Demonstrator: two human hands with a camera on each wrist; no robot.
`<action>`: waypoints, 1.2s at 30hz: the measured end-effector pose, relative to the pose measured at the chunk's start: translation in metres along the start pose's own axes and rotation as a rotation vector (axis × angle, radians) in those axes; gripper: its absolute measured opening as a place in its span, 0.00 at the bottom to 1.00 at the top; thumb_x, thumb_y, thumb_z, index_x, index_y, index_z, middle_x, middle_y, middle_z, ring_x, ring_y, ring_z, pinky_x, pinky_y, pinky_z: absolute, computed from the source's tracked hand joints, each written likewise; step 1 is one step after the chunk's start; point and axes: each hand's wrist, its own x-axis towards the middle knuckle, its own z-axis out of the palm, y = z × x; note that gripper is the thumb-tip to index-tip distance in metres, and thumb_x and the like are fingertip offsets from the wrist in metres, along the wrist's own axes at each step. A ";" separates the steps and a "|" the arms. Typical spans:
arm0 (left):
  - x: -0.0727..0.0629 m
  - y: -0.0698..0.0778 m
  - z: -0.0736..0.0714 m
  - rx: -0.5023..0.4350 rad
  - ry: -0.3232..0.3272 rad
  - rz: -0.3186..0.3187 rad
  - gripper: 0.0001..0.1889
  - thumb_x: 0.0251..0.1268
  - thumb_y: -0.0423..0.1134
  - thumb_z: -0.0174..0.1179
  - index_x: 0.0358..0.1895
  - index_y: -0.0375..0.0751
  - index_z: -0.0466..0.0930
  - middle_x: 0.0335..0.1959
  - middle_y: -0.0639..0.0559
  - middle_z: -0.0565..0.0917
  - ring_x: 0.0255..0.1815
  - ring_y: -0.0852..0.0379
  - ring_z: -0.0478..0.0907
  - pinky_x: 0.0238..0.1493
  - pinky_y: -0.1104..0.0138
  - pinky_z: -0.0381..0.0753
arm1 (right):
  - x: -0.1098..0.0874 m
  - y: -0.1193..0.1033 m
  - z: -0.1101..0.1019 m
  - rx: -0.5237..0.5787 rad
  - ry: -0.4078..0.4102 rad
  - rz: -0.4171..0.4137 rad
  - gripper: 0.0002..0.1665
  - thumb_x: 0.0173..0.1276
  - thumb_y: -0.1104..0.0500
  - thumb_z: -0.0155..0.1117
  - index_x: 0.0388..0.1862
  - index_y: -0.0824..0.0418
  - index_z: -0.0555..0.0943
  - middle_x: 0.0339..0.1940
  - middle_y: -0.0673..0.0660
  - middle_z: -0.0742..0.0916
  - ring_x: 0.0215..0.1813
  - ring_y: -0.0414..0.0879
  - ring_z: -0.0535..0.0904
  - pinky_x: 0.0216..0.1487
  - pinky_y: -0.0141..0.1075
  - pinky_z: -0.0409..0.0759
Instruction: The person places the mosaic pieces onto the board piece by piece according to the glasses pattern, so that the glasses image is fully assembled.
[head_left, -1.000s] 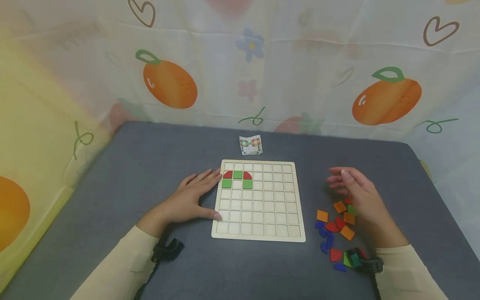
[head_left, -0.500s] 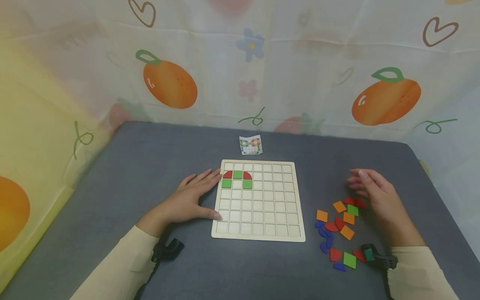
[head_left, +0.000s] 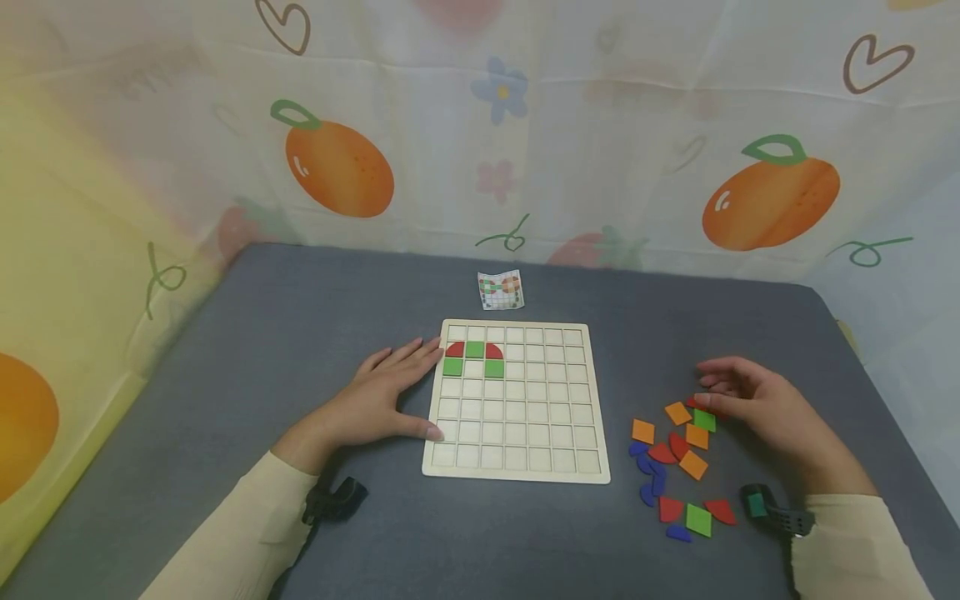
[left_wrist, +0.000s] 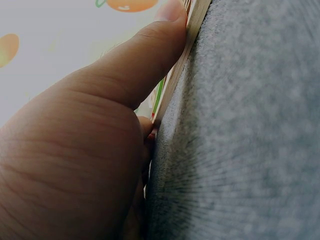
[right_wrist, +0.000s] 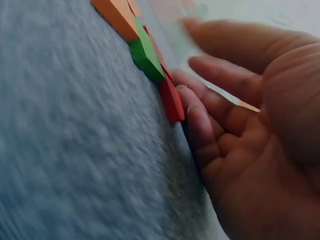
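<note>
A pale wooden grid board [head_left: 525,479] lies mid-table, with green squares [head_left: 494,368] and red quarter-round pieces [head_left: 455,350] set in its upper left cells. My left hand [head_left: 378,402] rests along the board's left edge, fingers spread and thumb [left_wrist: 145,55] on the rim. Over the far end of the loose pieces at the right is my right hand [head_left: 765,408], thumb apart from loosely bent fingers. In the right wrist view its fingertips are right at a red piece [right_wrist: 171,102], beside a green square [right_wrist: 147,61]. Nothing shows between thumb and fingers.
Nearer me lie orange squares [head_left: 693,465], blue curved pieces [head_left: 658,479], a green square [head_left: 698,521] and red pieces [head_left: 720,511]. A small printed pattern card [head_left: 501,290] lies behind the board. A patterned cloth [head_left: 600,125] hangs beyond the grey table [head_left: 360,292].
My right hand has moved right, then lowered toward the red and green pieces at the far end, uncovering the nearer pieces. My left hand and the board have stayed put.
</note>
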 end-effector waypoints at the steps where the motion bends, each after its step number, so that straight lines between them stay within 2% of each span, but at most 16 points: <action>1: 0.000 0.000 0.000 0.001 0.000 -0.001 0.65 0.55 0.71 0.78 0.90 0.46 0.53 0.90 0.54 0.51 0.90 0.46 0.41 0.82 0.40 0.36 | 0.000 0.000 0.000 -0.011 -0.017 -0.009 0.27 0.81 0.57 0.72 0.72 0.68 0.79 0.54 0.60 0.86 0.47 0.40 0.82 0.45 0.31 0.82; 5: 0.000 0.000 0.000 0.002 0.000 -0.005 0.65 0.56 0.71 0.78 0.90 0.46 0.53 0.90 0.54 0.51 0.90 0.46 0.41 0.82 0.39 0.36 | 0.000 -0.002 -0.002 -0.081 -0.052 -0.034 0.23 0.79 0.58 0.74 0.66 0.67 0.83 0.53 0.58 0.85 0.48 0.43 0.81 0.45 0.32 0.81; 11: -0.001 -0.001 0.000 -0.001 0.003 -0.002 0.65 0.56 0.70 0.78 0.90 0.45 0.53 0.90 0.53 0.52 0.90 0.45 0.42 0.82 0.39 0.36 | 0.002 -0.007 0.000 -0.184 -0.042 -0.031 0.15 0.77 0.54 0.77 0.55 0.60 0.88 0.52 0.56 0.84 0.49 0.50 0.79 0.46 0.36 0.80; 14: -0.001 -0.001 0.000 0.001 0.005 0.000 0.65 0.56 0.71 0.78 0.90 0.45 0.54 0.90 0.53 0.52 0.90 0.46 0.42 0.82 0.39 0.36 | 0.001 -0.008 0.002 -0.197 -0.033 -0.023 0.13 0.76 0.53 0.77 0.51 0.59 0.88 0.49 0.55 0.83 0.46 0.50 0.78 0.44 0.39 0.78; 19: -0.001 -0.001 0.001 0.004 0.007 0.004 0.65 0.56 0.71 0.78 0.90 0.46 0.54 0.90 0.54 0.52 0.90 0.46 0.42 0.82 0.39 0.37 | 0.001 -0.012 0.004 -0.187 -0.015 -0.001 0.12 0.78 0.54 0.76 0.50 0.60 0.85 0.41 0.53 0.85 0.41 0.51 0.78 0.40 0.40 0.77; 22: -0.001 -0.001 0.001 0.002 0.007 0.004 0.65 0.56 0.71 0.78 0.90 0.46 0.54 0.90 0.54 0.52 0.90 0.46 0.42 0.81 0.39 0.37 | 0.001 -0.014 0.007 -0.185 0.021 -0.014 0.11 0.79 0.56 0.74 0.52 0.60 0.84 0.39 0.53 0.85 0.40 0.51 0.79 0.39 0.39 0.78; 28: 0.000 0.000 0.001 0.005 0.006 0.001 0.65 0.56 0.71 0.78 0.90 0.45 0.54 0.90 0.54 0.52 0.90 0.46 0.42 0.81 0.39 0.37 | 0.000 -0.019 0.011 -0.152 0.141 -0.015 0.16 0.80 0.52 0.74 0.53 0.62 0.83 0.42 0.56 0.88 0.40 0.49 0.81 0.36 0.36 0.80; 32: 0.000 0.000 0.001 0.004 0.004 0.002 0.65 0.56 0.70 0.78 0.90 0.46 0.54 0.90 0.54 0.52 0.90 0.46 0.42 0.81 0.39 0.37 | 0.000 -0.027 0.014 -0.119 0.215 -0.004 0.17 0.79 0.50 0.74 0.55 0.60 0.87 0.46 0.57 0.90 0.42 0.42 0.81 0.36 0.32 0.80; 36: 0.000 0.001 0.000 0.001 0.001 -0.002 0.65 0.56 0.71 0.78 0.90 0.46 0.54 0.90 0.54 0.51 0.90 0.46 0.42 0.81 0.39 0.37 | -0.001 -0.041 0.017 -0.072 0.233 -0.013 0.17 0.81 0.49 0.72 0.58 0.60 0.89 0.50 0.58 0.92 0.43 0.35 0.83 0.38 0.28 0.80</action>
